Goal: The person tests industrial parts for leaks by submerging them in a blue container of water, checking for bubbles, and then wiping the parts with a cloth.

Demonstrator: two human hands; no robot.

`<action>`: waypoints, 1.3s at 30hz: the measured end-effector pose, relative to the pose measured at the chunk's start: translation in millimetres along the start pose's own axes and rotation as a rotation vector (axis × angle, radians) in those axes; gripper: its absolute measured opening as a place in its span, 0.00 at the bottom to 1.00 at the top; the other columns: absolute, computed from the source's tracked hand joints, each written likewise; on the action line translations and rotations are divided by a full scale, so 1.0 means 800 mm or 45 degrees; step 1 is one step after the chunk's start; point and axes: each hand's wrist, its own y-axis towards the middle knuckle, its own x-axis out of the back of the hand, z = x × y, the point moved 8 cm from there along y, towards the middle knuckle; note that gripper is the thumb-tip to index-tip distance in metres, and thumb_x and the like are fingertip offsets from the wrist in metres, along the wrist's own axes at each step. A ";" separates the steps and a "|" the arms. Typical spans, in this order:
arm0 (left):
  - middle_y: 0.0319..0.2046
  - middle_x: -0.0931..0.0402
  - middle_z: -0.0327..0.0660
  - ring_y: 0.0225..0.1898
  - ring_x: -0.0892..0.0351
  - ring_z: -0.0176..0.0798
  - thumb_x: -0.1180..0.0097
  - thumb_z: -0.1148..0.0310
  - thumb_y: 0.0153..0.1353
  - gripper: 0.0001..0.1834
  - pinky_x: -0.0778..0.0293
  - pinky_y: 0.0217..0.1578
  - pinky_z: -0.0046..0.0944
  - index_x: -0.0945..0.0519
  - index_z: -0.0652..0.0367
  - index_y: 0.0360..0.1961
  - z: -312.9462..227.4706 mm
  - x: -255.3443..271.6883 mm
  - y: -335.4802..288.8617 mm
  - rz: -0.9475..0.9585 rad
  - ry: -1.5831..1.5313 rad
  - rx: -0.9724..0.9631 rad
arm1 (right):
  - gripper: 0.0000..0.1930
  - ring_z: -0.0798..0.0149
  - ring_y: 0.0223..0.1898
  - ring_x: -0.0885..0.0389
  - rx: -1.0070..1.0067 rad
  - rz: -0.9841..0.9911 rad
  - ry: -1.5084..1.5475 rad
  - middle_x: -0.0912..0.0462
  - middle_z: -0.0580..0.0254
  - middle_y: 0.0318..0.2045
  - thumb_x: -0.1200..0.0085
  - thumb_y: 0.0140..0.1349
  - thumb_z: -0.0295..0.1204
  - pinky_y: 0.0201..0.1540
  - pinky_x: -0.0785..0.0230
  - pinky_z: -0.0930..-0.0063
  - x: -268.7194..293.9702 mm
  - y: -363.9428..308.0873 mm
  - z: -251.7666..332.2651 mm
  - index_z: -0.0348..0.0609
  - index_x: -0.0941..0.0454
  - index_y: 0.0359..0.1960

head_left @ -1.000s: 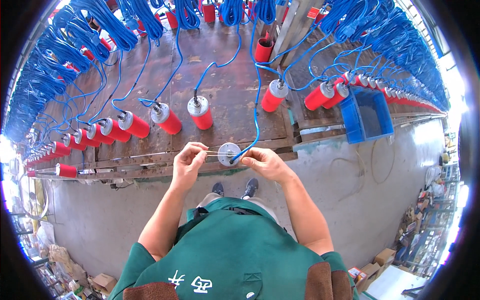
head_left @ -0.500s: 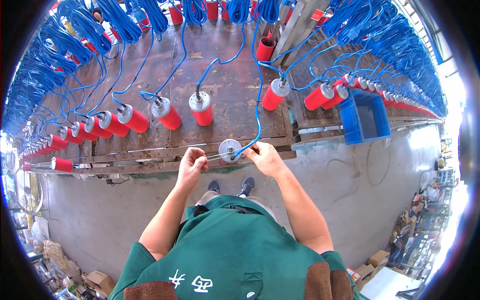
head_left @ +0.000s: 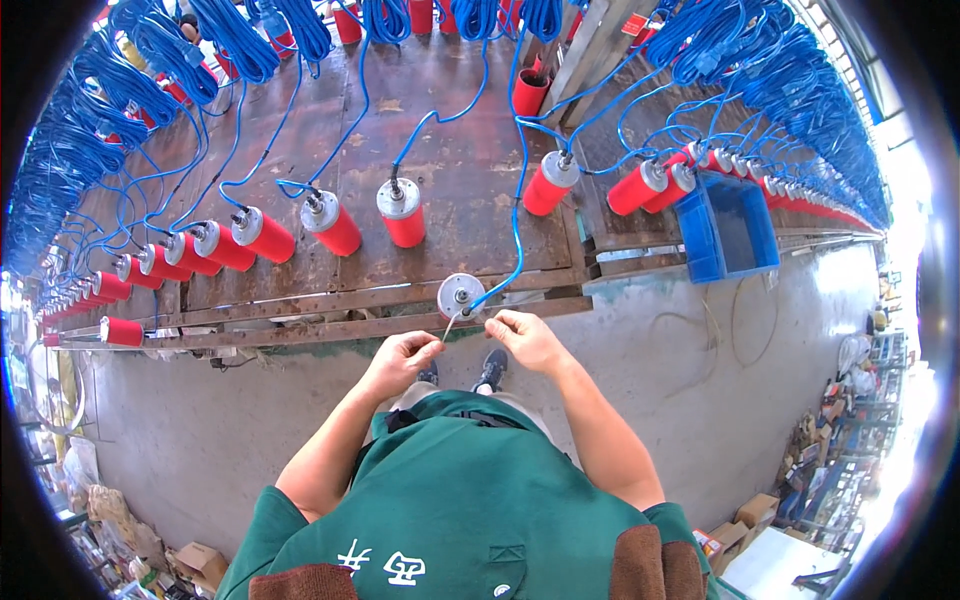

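Observation:
At the near edge of the bench stands a red cylinder with a round silver metal cap (head_left: 461,292), and a blue cable (head_left: 518,235) runs from its top. My left hand (head_left: 402,364) pinches a thin pale cord (head_left: 450,328) that leads from the cap towards me. To the right of the cap, my right hand (head_left: 530,342) has thumb and forefinger pressed together close to the cable's end. Whatever is between those right fingertips is too small to make out.
More capped red cylinders (head_left: 403,215) line the brown bench (head_left: 430,150), with coiled blue cables (head_left: 235,45) hanging behind. A blue crate (head_left: 703,245) sits at the right edge beside a metal post (head_left: 600,60). One red cylinder (head_left: 122,331) lies at the left edge.
My left hand has come nearer to me and rightward, and the pale cord now slants down towards me instead of leftward. My right hand has lowered slightly, away from the blue cable.

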 end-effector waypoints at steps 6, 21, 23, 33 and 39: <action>0.36 0.18 0.32 0.39 0.23 0.28 0.38 0.63 0.76 0.14 0.24 0.44 0.35 0.15 0.65 0.49 -0.004 -0.043 -0.003 0.254 -0.023 -0.022 | 0.15 0.65 0.32 0.22 -0.079 -0.050 -0.085 0.16 0.59 0.30 0.45 0.78 0.39 0.38 0.27 0.67 -0.036 -0.020 0.005 0.36 0.17 0.48; 0.68 0.28 0.44 0.60 0.23 0.37 0.35 0.67 0.68 0.09 0.29 0.62 0.44 0.13 0.62 0.41 -0.008 -0.053 0.000 0.497 -0.441 -0.261 | 0.14 0.72 0.30 0.18 -0.216 -0.184 0.110 0.14 0.65 0.32 0.46 0.78 0.37 0.33 0.24 0.71 -0.077 -0.039 -0.025 0.39 0.16 0.51; 0.65 0.24 0.44 0.60 0.23 0.37 0.35 0.67 0.69 0.08 0.29 0.62 0.44 0.14 0.62 0.40 -0.003 -0.058 0.006 0.523 -0.472 -0.137 | 0.14 0.71 0.30 0.18 -0.178 -0.193 0.193 0.13 0.64 0.31 0.45 0.77 0.38 0.34 0.24 0.71 -0.083 -0.044 -0.024 0.40 0.16 0.52; 0.41 0.22 0.36 0.46 0.24 0.28 0.39 0.70 0.75 0.07 0.26 0.50 0.32 0.20 0.64 0.42 -0.004 -0.068 0.024 0.271 -0.154 -0.364 | 0.14 0.52 0.41 0.16 0.104 -0.741 -0.327 0.17 0.50 0.43 0.36 0.66 0.31 0.46 0.22 0.59 -0.018 -0.077 0.063 0.37 0.20 0.48; 0.37 0.22 0.42 0.36 0.23 0.34 0.38 0.72 0.67 0.07 0.24 0.40 0.35 0.18 0.64 0.43 -0.012 -0.070 0.021 0.093 -0.021 -0.614 | 0.15 0.49 0.40 0.14 0.017 -0.467 -0.329 0.15 0.47 0.40 0.34 0.69 0.38 0.44 0.21 0.59 -0.042 -0.046 0.070 0.37 0.16 0.41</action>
